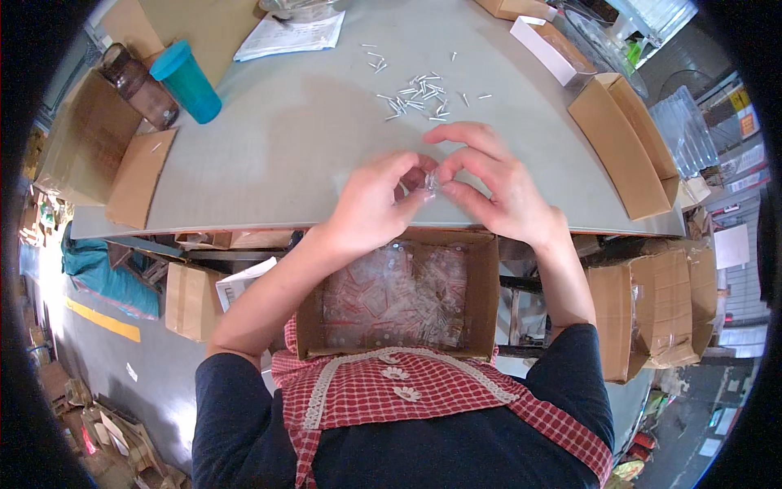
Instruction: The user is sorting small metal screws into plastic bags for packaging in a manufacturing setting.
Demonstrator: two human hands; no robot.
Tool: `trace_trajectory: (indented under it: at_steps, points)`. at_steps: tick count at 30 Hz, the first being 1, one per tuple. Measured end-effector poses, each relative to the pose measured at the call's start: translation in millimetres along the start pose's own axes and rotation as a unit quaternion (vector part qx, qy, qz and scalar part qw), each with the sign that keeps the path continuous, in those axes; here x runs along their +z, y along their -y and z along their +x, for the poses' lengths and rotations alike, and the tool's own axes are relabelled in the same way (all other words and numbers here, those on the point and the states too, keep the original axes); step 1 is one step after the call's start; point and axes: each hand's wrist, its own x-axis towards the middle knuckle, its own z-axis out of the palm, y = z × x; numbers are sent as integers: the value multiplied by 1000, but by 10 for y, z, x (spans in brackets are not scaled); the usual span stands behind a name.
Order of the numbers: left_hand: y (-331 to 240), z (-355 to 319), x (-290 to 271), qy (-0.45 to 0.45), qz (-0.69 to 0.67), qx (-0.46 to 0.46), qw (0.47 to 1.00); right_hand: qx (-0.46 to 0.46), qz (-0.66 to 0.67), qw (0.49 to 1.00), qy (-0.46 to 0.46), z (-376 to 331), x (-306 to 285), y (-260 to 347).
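Above the table's near edge, my left hand and my right hand meet with their fingertips closed on a small clear plastic piece. It may be a tiny bag, but the fingers partly hide it. The right hand's upper fingers are raised and curved over it. Farther out on the grey table lies a loose scatter of small silvery screw-like pins. Below my hands, against my apron, an open cardboard box contains many small clear plastic packets, some with reddish edges.
A teal tumbler and a brown translucent bottle stand at the table's left, beside a cardboard box. Papers lie at the back. An open long carton borders the right side. More cartons stand below on the right.
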Motion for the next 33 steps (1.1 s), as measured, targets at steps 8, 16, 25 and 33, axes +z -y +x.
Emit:
trace_trajectory:
  at_steps: [8,16,25,33]
  points:
    - [-25,1,-17,23,131,-21,991,-2,-102,993,-53,-27,-148,-50]
    - [-241,130,27,-29,49,33,998,116,-25,990,-76,-127,-102,-36]
    - [-240,197,196,6,-33,-41,999,305,221,923,-76,-374,-35,74]
    - [-310,245,487,94,-208,-77,971,355,414,836,-62,-759,-152,76]
